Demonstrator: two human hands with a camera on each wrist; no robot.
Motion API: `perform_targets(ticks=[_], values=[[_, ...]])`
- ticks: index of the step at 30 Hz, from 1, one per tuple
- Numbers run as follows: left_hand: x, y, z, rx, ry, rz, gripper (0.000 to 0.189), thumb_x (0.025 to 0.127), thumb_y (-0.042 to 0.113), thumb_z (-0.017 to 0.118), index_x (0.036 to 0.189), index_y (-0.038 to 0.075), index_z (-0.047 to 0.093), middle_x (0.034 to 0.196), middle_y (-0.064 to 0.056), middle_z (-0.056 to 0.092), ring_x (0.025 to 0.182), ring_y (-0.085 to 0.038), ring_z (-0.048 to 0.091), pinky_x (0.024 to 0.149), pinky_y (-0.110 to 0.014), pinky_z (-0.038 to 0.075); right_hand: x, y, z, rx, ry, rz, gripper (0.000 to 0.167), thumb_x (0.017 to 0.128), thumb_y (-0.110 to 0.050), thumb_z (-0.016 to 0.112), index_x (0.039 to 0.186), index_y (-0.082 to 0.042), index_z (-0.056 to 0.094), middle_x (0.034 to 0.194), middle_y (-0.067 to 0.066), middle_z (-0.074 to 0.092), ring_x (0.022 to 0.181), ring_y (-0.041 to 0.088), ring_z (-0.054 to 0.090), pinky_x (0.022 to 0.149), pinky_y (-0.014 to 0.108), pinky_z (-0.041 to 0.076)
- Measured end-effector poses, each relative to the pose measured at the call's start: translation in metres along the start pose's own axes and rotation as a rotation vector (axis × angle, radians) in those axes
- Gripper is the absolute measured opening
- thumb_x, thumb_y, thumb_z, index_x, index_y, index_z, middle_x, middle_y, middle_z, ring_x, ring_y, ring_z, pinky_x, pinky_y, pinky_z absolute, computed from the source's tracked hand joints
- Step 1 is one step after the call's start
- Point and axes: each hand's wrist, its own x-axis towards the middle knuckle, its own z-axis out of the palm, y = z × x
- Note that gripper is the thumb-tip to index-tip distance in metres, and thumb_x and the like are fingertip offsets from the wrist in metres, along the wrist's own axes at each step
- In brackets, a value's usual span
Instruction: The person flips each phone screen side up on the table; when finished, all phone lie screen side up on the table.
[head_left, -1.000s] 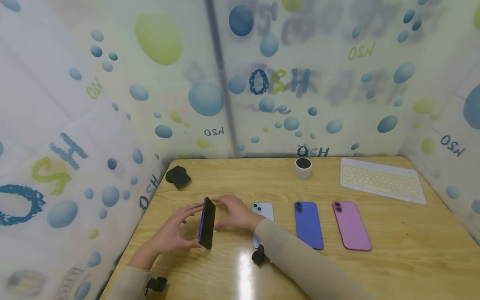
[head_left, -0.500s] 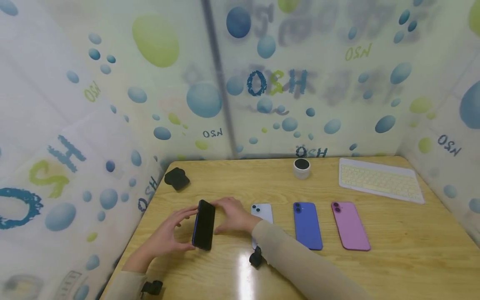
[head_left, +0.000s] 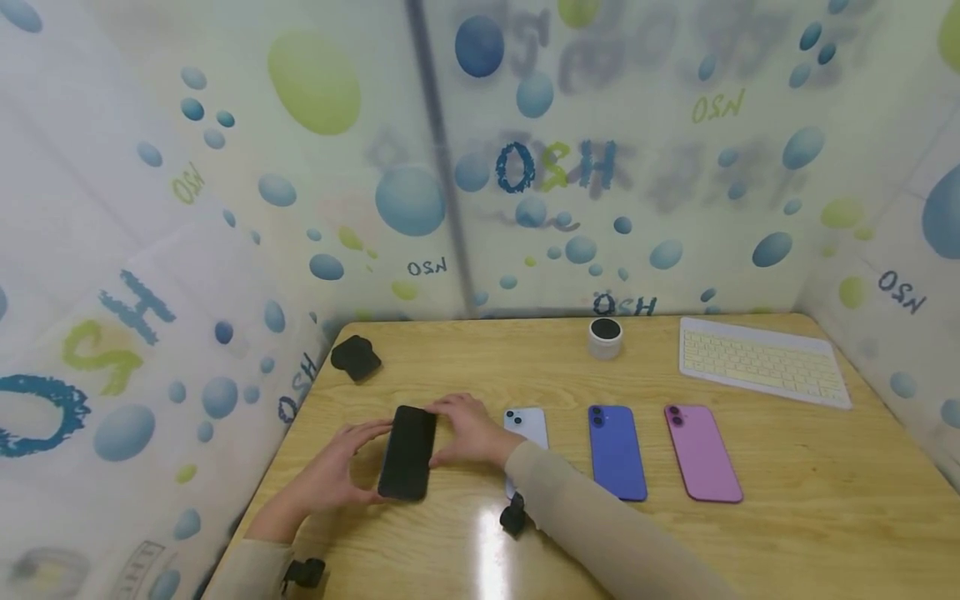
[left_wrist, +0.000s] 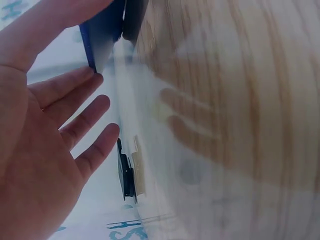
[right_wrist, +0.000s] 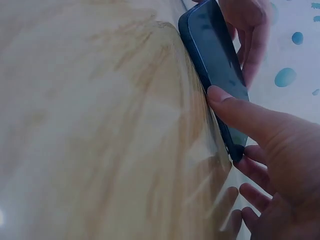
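Observation:
A smartphone [head_left: 407, 454] with a black screen and blue back leans screen-up over the left part of the table, its left side raised. My left hand [head_left: 330, 473] holds it by the left side, thumb at the near corner and fingers at the far one. In the left wrist view its blue back [left_wrist: 104, 37] shows above the wood, index and middle fingertips at a corner. My right hand [head_left: 474, 435] pinches the opposite side; in the right wrist view the thumb presses the long edge of the phone [right_wrist: 215, 55] and fingertips touch its end.
Right of the hands lie a pale blue phone [head_left: 527, 425], partly under the right forearm, a blue phone [head_left: 618, 454] and a pink phone [head_left: 703, 454], backs up. Behind stand a black object [head_left: 356, 358], a white cylinder [head_left: 604, 340] and a white keyboard [head_left: 763, 360].
The smartphone has turned from nearly on edge to much flatter, its screen now facing up. Its left side has come down with my left hand; my right hand has barely moved.

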Motion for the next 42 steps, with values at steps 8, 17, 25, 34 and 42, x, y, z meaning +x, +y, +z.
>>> perform_targets(ticks=[8,17,25,34,42], values=[[-0.002,-0.002,0.006,0.047,-0.038,-0.062,0.105,0.055,0.025,0.101,0.147,0.008,0.055,0.151,-0.008,0.057,0.129,-0.028,0.053,0.106,-0.058,0.047,-0.001,-0.002,0.0,0.011,-0.008,0.001,0.09,0.073,-0.045,0.093,0.15,-0.018,0.056,0.152,0.006,0.054,0.144,0.027,0.042,0.122,0.05,0.03],[-0.002,-0.003,0.009,0.074,-0.083,-0.085,0.102,0.057,0.025,0.1,0.147,0.005,0.055,0.151,-0.009,0.057,0.127,-0.025,0.052,0.106,-0.053,0.047,0.0,0.0,0.002,-0.001,-0.007,0.0,0.087,0.074,-0.046,0.092,0.148,-0.018,0.057,0.151,0.003,0.055,0.145,0.025,0.043,0.122,0.049,0.031],[-0.003,-0.005,0.006,0.077,-0.1,-0.117,0.098,0.06,0.032,0.099,0.145,0.006,0.058,0.151,-0.007,0.057,0.127,-0.027,0.052,0.106,-0.054,0.047,0.0,0.0,0.0,0.006,-0.019,-0.018,0.084,0.079,-0.049,0.087,0.15,-0.017,0.055,0.154,0.003,0.053,0.147,0.024,0.041,0.123,0.049,0.03],[0.007,0.004,0.006,0.074,-0.081,-0.095,0.1,0.066,0.045,0.096,0.15,0.011,0.054,0.156,-0.014,0.05,0.135,-0.039,0.048,0.106,-0.063,0.044,-0.009,0.003,-0.009,0.037,-0.034,-0.019,0.078,0.085,-0.039,0.084,0.152,-0.014,0.052,0.155,0.008,0.051,0.149,0.029,0.04,0.124,0.048,0.029],[0.027,0.03,0.016,0.014,-0.097,-0.088,0.086,0.079,0.047,0.088,0.15,0.014,0.054,0.153,-0.013,0.052,0.136,-0.042,0.049,0.104,-0.064,0.045,-0.026,0.018,-0.032,-0.019,-0.009,-0.028,0.066,0.093,-0.036,0.078,0.15,-0.014,0.054,0.153,0.009,0.053,0.149,0.033,0.038,0.123,0.053,0.029]])
